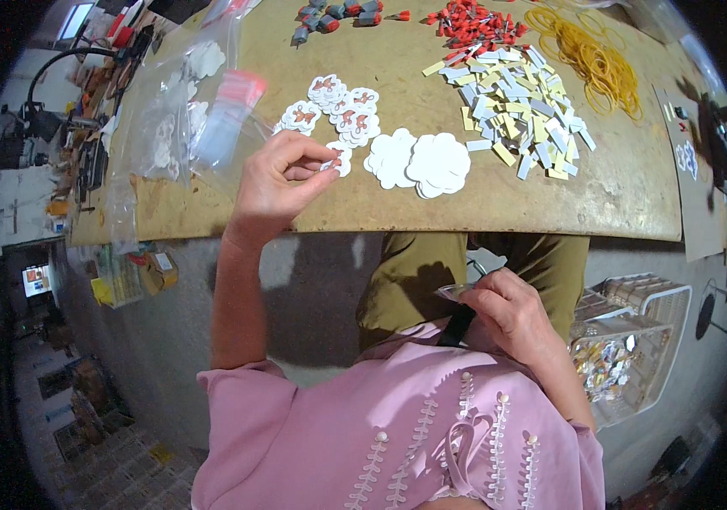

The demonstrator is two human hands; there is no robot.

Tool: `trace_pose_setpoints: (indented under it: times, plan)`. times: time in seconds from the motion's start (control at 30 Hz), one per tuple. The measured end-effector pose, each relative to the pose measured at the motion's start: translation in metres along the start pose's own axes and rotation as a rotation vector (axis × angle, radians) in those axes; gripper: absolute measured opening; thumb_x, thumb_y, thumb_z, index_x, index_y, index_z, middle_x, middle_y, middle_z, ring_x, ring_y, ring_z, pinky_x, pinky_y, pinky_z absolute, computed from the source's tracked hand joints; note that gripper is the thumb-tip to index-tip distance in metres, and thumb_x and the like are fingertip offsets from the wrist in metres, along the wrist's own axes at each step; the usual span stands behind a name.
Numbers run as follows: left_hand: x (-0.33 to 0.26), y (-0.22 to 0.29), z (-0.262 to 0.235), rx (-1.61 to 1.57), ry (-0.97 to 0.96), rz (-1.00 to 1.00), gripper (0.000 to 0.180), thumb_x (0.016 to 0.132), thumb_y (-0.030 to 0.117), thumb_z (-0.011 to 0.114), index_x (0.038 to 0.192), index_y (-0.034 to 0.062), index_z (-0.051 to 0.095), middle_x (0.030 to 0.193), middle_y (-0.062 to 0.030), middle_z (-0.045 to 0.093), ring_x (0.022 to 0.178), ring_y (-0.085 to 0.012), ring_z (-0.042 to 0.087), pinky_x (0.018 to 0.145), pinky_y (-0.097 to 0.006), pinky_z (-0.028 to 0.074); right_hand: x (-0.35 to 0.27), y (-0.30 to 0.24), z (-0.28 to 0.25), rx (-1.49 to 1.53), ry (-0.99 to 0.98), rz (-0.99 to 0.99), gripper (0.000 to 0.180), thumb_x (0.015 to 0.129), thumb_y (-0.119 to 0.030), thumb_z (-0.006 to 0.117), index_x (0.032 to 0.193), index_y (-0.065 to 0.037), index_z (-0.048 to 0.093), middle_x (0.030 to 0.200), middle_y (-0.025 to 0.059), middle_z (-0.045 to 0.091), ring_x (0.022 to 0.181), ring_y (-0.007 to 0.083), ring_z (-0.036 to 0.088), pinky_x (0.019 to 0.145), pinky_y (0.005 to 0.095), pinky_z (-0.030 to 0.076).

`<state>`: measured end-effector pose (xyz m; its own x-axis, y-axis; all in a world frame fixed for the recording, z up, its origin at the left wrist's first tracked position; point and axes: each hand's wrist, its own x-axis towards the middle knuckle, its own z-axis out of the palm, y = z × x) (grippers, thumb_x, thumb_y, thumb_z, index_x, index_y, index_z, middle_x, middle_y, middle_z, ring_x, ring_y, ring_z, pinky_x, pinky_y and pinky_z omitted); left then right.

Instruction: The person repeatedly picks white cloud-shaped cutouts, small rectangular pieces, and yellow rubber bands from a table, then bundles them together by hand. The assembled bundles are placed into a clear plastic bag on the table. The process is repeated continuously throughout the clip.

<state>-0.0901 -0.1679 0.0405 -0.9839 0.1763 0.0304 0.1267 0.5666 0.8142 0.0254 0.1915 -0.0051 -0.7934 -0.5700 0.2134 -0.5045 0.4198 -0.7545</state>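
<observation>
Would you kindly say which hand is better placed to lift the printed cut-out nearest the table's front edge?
Probably the left hand: its fingers are at that cut-out, while the right hand is over the lap, holding a clear item.

Right of the left fingers (311,151), matt, smooth paper cutouts (440,166); left of those fingers, glossy plastic bags (220,132); beneath, a dull desk (542,212), possibly wood.

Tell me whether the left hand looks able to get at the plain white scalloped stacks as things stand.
Probably yes: the plain white scalloped stacks lie uncovered just right of the left hand, though it seems to be pinching a printed cutout.
</observation>
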Motion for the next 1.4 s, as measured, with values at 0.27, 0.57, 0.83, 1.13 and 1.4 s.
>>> trace_pose_setpoints:
  times: [0.27,0.57,0.83,1.13,1.4]
  plan:
    - [0.003,0.015,0.008,0.303,0.052,0.085,0.034,0.083,0.003,0.084,0.116,0.0011,0.075,0.101,-0.0081,0.067,0.08,-0.0145,0.066,0.072,-0.029,0.057,-0.005,0.004,0.004,0.014,-0.03,0.041,0.027,0.079,0.002,0.074,0.106,-0.003,0.075,0.094,0.0109,0.066,0.089,0.0318,0.068,0.077,0.0426,0.057]
    - [-0.013,0.018,0.015,0.412,0.113,0.208,0.03,0.084,0.008,0.088,0.112,0.002,0.078,0.098,-0.0116,0.073,0.083,-0.0229,0.072,0.073,-0.034,0.059,-0.004,0.006,0.006,0.012,-0.013,0.046,0.029,0.077,0.003,0.074,0.105,-0.003,0.075,0.092,0.0106,0.065,0.087,0.0319,0.068,0.076,0.0427,0.057]
    - [-0.012,0.019,0.005,0.269,0.045,0.151,0.016,0.089,0.0,0.081,0.105,0.0007,0.082,0.097,-0.0098,0.076,0.086,-0.0163,0.071,0.076,-0.03,0.057,-0.002,0.009,0.012,0.024,0.003,0.028,0.03,0.079,0.004,0.075,0.108,-0.004,0.075,0.089,0.0103,0.062,0.084,0.0311,0.066,0.073,0.0417,0.056]
    - [-0.013,0.011,0.012,0.443,0.18,0.284,0.012,0.088,-0.001,0.077,0.1,0.0022,0.079,0.089,-0.0112,0.075,0.079,-0.023,0.074,0.066,-0.036,0.058,-0.001,0.006,0.011,0.018,-0.004,0.025,0.033,0.078,0.004,0.074,0.11,-0.004,0.075,0.09,0.0108,0.063,0.084,0.0315,0.066,0.073,0.0419,0.057]
    - [-0.024,0.001,0.035,0.742,0.412,0.23,0.014,0.092,0.005,0.071,0.105,0.0068,0.076,0.09,-0.0116,0.076,0.078,-0.0303,0.075,0.068,-0.043,0.058,0.001,0.001,0.007,-0.134,0.098,-0.002,0.027,0.078,-0.003,0.072,0.105,-0.002,0.071,0.101,0.0117,0.066,0.094,0.0319,0.067,0.079,0.0419,0.057]
